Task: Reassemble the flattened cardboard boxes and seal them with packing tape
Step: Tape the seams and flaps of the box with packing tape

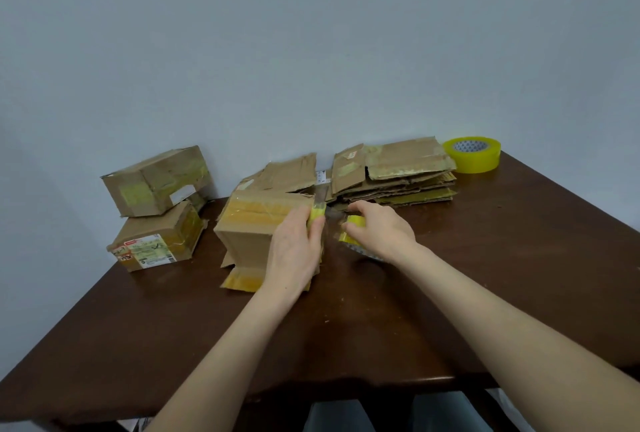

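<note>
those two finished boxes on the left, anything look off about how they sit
Yes. The upper box sits tilted and skewed on the lower box, overhanging it and close to the wall rather than squarely stacked. Both look creased and patched with old yellowed tape.

1. There is a single view, from a wide-angle camera worn on the person's head; no second view shares the scene.
2. It looks forward and down across a dark brown bench (381,321) toward a plain pale wall (311,33), which fills the upper part of the frame.
3. The bench's near edge runs along the bottom of the frame, with the person's lap showing just below it.
4. Both forearms enter from the bottom, and the left hand (294,251) and right hand (384,227) meet near the frame's centre, close to the lens.
5. The wide lens makes the bench edges splay outward; its far right corner carries a yellow tape roll (472,154), well beyond the hands.
</note>
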{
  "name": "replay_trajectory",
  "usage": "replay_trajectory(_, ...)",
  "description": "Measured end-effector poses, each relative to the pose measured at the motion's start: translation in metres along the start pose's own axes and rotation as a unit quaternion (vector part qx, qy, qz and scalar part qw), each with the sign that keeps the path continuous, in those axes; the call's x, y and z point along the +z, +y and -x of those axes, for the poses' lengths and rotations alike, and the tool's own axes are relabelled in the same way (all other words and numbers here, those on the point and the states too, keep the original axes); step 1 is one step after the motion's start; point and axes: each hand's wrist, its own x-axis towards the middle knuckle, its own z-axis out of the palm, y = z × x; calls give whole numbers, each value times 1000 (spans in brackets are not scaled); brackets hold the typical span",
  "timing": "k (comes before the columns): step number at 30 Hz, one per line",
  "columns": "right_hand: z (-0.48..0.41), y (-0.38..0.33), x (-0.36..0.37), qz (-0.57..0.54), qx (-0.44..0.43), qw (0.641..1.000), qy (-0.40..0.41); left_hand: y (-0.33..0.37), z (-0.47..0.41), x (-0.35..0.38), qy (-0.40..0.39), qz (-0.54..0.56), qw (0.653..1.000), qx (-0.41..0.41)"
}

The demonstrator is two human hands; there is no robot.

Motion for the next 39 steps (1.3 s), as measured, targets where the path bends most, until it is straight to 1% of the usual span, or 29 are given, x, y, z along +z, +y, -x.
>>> replay_trajectory(2, 4, 2, -5, 31, 4, 999, 13, 1, -1, 2, -2, -6, 1000, -3)
replay_trajectory(5, 7, 5, -9, 23, 21, 999, 20, 2, -3, 5, -2, -8, 1000, 3)
replay_trajectory(10, 8, 7, -15, 53, 58, 996, 29, 8, -8, 11, -22, -21, 999, 12)
replay_trajectory(13, 11, 9, -17, 43, 64, 996, 35, 7, -10, 14, -31, -36, 999, 20)
replay_trajectory(18, 16, 4, -15, -17, 65, 995, 75, 2, -7, 11, -38, -61, 997, 23)
replay_trajectory(26, 18, -6, -13, -13, 66, 993, 92, -2, -3, 10, -47, -86, 995, 18)
replay_trajectory(29, 18, -8, -14, -4, 67, 993, 94, -3, -5, 10, -48, -96, 994, 34)
replay_trajectory(31, 18, -8, -14, 0, 64, 994, 94, 0, -7, 8, -35, -78, 995, 52)
replay_trajectory(33, 18, -9, -14, -1, 62, 994, 91, 5, -9, 5, -27, -30, 997, 63)
replay_trajectory(35, 18, -9, -14, -2, 59, 994, 90, 8, -9, 6, -42, 6, 997, 61)
replay_trajectory(39, 17, -9, -15, -8, 61, 994, 93, 7, -7, 5, -44, 9, 997, 69)
